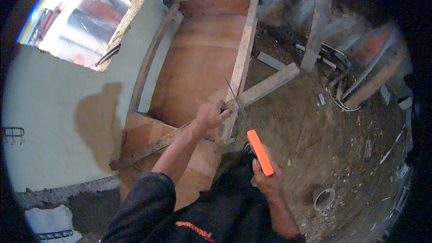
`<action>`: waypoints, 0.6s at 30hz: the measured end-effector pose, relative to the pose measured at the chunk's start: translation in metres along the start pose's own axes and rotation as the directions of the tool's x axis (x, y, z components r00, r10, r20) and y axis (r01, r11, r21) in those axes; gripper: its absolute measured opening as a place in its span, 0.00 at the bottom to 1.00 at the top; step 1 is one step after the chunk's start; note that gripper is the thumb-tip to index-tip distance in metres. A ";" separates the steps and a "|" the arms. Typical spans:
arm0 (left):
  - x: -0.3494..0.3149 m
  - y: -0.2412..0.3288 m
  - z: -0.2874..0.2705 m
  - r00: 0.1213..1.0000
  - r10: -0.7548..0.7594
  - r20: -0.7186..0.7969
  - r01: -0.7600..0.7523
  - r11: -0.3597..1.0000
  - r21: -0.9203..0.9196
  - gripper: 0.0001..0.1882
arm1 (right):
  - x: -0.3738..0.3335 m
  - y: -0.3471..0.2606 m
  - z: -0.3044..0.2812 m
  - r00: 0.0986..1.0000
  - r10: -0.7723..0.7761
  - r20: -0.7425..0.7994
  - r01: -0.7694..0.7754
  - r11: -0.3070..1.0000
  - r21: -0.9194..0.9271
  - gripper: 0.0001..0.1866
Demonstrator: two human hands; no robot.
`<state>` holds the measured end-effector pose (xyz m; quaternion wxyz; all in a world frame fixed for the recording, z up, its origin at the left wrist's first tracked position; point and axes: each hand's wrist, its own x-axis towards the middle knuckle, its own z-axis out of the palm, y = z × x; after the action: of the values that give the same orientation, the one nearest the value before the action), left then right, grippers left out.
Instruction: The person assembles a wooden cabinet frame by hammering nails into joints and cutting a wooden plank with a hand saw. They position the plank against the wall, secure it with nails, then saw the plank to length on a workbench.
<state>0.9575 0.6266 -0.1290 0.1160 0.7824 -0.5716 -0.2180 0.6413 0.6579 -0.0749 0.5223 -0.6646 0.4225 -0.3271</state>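
My left hand [211, 116] is closed around a rough wooden board [270, 84] where it lies across the near right edge of a wooden frame [243, 54]. The board's far end sticks out to the right over the floor. In line with it, a wooden strip [155, 146] runs to the lower left behind my forearm; whether both are one piece I cannot tell. My right hand [268, 180] grips the orange handle of a handsaw [260, 152]. Its thin blade, seen nearly edge-on, slants up and left across the board, just right of my left fingers. Contact between blade and board is unclear.
Brown panels [198, 58] line the long frame. A pale wall [58, 99] with a bright rough opening stands at left. An upright plank [317, 22], tangled cables [344, 103] and a whitish round container [324, 198] are on the littered dirt floor at right.
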 end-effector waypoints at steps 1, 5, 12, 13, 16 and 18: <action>0.000 0.005 0.002 0.998 -0.068 -0.001 0.068 0.997 0.028 0.30 | 0.003 0.001 0.002 0.998 -0.066 -0.002 0.065 0.997 -0.045 0.27; 0.004 0.020 0.011 0.968 -0.232 -0.097 0.229 0.973 -0.038 0.29 | 0.009 0.000 0.000 0.995 0.032 0.091 -0.028 0.998 -0.051 0.26; 0.013 0.008 0.031 0.963 -0.200 -0.182 0.226 0.965 0.135 0.28 | -0.012 -0.016 -0.021 0.969 0.170 0.179 -0.119 0.956 -0.266 0.21; 0.013 0.005 0.034 0.964 -0.172 -0.201 0.204 0.967 0.150 0.28 | -0.019 -0.020 -0.027 0.951 0.260 0.165 -0.198 0.927 -0.317 0.20; 0.012 -0.001 0.040 0.941 0.075 -0.329 0.035 0.949 0.314 0.07 | -0.044 -0.036 -0.045 0.961 0.234 0.145 -0.206 0.960 -0.188 0.20; 0.012 -0.001 0.042 0.964 0.022 -0.266 0.067 0.945 0.319 0.08 | -0.049 -0.043 -0.052 0.971 0.174 0.163 -0.116 0.941 -0.317 0.20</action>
<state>0.9411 0.6179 -0.1687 0.0584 0.8195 -0.5699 -0.0152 0.5845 0.6844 -0.0200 0.4738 -0.7320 0.4646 -0.1541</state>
